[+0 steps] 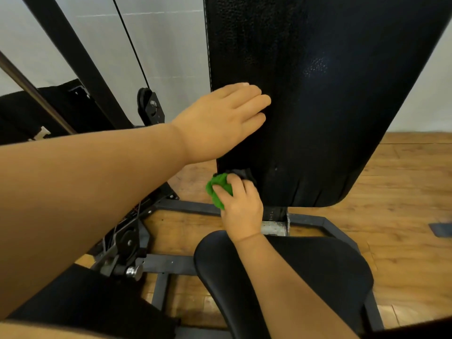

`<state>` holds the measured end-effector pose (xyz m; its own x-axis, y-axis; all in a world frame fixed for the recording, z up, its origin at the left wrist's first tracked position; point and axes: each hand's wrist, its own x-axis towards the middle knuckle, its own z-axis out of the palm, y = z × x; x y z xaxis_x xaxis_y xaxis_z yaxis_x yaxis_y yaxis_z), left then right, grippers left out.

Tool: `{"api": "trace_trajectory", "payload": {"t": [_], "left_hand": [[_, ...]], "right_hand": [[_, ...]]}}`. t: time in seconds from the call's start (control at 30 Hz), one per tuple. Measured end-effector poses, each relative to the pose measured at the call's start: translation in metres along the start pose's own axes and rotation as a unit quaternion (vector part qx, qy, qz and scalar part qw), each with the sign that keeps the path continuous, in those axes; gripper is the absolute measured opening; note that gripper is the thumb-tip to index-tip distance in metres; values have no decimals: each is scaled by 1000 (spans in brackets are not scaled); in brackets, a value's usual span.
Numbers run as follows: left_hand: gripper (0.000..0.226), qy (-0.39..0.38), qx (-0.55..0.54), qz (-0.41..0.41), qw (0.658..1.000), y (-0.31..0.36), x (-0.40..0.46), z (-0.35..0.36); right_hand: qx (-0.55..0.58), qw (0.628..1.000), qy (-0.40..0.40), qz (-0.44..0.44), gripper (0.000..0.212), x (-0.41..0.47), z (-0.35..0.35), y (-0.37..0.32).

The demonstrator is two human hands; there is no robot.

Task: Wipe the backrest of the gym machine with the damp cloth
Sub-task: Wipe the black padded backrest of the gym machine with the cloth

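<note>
The black padded backrest (330, 94) of the gym machine stands upright and fills the upper right. My left hand (220, 118) lies flat on its left edge, fingers together, holding nothing. Below it, my right hand (241, 206) is closed around a bunched green cloth (217, 189), pressing it against the backrest's lower left corner. Part of the cloth is hidden under my fingers.
The black seat pad (305, 272) sits below the backrest on a grey steel frame (186, 206). A pulley (150, 107), a cable and a slanted black bar stand at the left, with an adjustment knob (134, 272) lower down. Wooden floor (403, 179) spreads to the right.
</note>
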<state>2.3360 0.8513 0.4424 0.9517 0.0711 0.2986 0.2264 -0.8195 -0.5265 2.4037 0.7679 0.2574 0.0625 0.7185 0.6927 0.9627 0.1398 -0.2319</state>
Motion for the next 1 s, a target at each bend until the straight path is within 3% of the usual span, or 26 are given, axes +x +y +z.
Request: {"api": "trace_trajectory", "payload": {"t": [0.07, 0.13, 0.33, 0.43, 0.53, 0.7, 0.87, 1.0], "left_hand": [[41, 4, 6, 0, 1000, 0, -1, 1], [42, 3, 3, 2, 1000, -1, -1, 2], [42, -5, 0, -2, 1000, -2, -1, 2], [41, -6, 11, -11, 1000, 2, -1, 3], [43, -12, 46, -16, 999, 7, -5, 7], [48, -51, 131, -9, 990, 18, -16, 15], [41, -73, 94, 68, 991, 31, -16, 20], [37, -76, 63, 53, 994, 36, -11, 23]], "right_hand": [[-2, 999, -48, 7, 19, -20, 7, 2], [10, 997, -76, 22, 33, -32, 10, 3], [-9, 995, -95, 9, 36, -35, 12, 4], [8, 998, -51, 27, 24, -30, 8, 5], [28, 997, 30, 63, 36, -6, -7, 9], [10, 984, 123, 130, 30, 43, -46, 32], [-11, 993, 72, 91, 33, 14, -39, 45], [-8, 995, -20, 98, 35, -33, -28, 59]]}}
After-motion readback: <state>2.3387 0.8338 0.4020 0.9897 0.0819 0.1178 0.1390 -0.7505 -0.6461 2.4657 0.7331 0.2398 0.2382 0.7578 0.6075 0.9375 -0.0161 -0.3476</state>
